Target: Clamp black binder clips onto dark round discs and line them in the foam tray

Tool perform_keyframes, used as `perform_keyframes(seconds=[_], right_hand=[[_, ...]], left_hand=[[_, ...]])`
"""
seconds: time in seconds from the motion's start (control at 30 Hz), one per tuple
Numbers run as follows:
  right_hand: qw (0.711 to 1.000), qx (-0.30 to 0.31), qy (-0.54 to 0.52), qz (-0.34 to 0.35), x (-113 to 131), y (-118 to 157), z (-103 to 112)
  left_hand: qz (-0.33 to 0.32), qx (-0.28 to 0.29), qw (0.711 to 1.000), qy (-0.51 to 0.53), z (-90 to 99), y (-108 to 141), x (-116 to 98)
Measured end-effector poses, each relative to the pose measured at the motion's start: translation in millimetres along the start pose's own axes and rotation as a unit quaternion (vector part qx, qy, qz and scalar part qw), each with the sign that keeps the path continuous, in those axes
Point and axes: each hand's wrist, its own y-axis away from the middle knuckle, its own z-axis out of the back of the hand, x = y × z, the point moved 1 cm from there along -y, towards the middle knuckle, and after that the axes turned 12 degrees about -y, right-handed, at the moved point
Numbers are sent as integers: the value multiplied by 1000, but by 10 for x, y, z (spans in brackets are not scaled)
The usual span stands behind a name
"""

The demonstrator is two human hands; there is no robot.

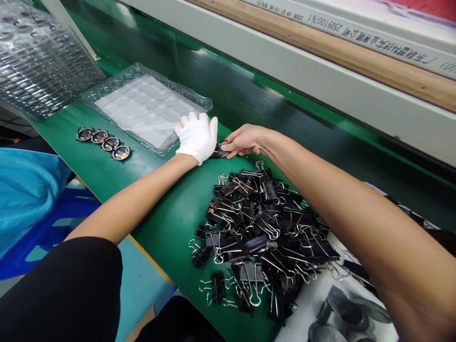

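Note:
My left hand, in a white glove, is beside the clear plastic tray's right edge, its fingers together and reaching a black strap. What it grips there is hidden. My bare right hand pinches a small dark round watch-like piece between thumb and fingers, just right of the glove. The clear tray has a white sheet showing through it. Several round pieces with shiny rims lie in a row on the green table at the left. A large heap of black binder clips lies below my hands.
A tall stack of clear plastic trays stands at the upper left. A box of dark round parts sits at the lower right. A grey rail runs behind the green table. At left are a blue stool and a person's blue clothing.

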Motion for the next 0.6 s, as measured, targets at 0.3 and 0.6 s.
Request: perform_keyframes(seconds=[0.3, 0.6], right_hand=[[999, 11, 11, -43, -20, -75, -24], [993, -12, -114, 7, 60, 429, 249]], left_hand=[[-2, 2, 1000, 14, 1, 2, -23], [-175, -5, 958, 228, 509, 309, 228]])
